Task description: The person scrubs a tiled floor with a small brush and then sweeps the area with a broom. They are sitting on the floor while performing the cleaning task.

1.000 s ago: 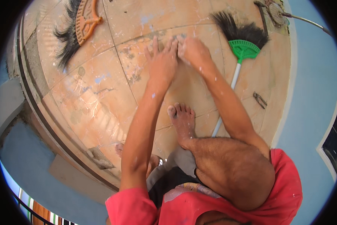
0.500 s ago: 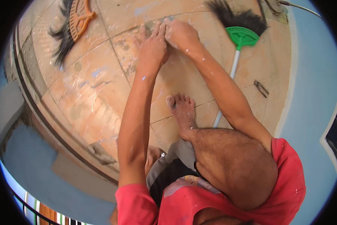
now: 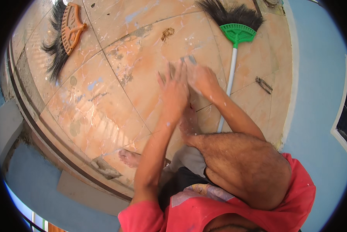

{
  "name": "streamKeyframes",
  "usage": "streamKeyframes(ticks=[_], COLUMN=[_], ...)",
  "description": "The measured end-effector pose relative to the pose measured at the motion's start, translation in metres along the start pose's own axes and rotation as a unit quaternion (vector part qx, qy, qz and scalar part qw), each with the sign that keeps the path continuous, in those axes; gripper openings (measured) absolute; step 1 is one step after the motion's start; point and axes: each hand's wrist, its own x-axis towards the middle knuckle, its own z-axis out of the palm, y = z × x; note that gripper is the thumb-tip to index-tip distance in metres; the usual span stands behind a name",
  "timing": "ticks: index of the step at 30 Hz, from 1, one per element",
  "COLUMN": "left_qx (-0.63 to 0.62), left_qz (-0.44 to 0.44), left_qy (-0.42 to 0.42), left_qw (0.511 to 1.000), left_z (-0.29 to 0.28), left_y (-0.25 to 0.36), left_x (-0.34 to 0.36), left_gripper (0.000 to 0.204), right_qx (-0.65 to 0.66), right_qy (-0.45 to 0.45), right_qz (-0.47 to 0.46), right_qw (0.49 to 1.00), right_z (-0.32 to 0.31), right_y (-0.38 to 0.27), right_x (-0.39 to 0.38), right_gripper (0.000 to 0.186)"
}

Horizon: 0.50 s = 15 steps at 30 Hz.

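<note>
My left hand (image 3: 174, 88) is above the tan tiled floor (image 3: 154, 50), its fingers stretched out and spread. Beside it, almost touching, my right hand (image 3: 202, 79) is closed around a small flat grey piece (image 3: 191, 60) at its fingertips. Most of that piece is hidden by the fingers, so its exact kind does not show. A brown smudge of dirt (image 3: 167, 34) lies on the tile just beyond both hands. White and bluish paint specks cover the floor, and some dot my hands and forearms.
A broom with a green head (image 3: 238, 33) and white pole lies at the right, near a pair of pincers (image 3: 264, 85). An orange broom head (image 3: 71, 29) lies at the far left. A light blue wall (image 3: 316, 89) bounds the right. My bare foot (image 3: 189, 123) stands below the hands.
Both hands have drawn back nearer to my body, over my foot. The brown dirt smudge beyond them now shows. The left fingers look more spread.
</note>
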Motion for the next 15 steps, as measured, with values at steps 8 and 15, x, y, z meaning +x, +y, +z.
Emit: streamKeyframes(ticks=[8,15], left_qx=[0.063,0.044], left_qz=[0.034,-0.004], left_qy=[-0.065,-0.010], left_qw=[0.995,0.999], left_z=[-0.004,0.010], left_y=[-0.003,-0.004], left_x=[-0.022,-0.010], left_gripper=[0.062,0.062], right_qx=[-0.010,-0.002], right_qy=[-0.027,-0.022], right_qz=[-0.004,-0.016], right_qw=[1.000,1.000], right_z=[0.005,-0.002], right_y=[0.001,0.000], right_x=[-0.025,-0.001], right_gripper=[0.041,0.037])
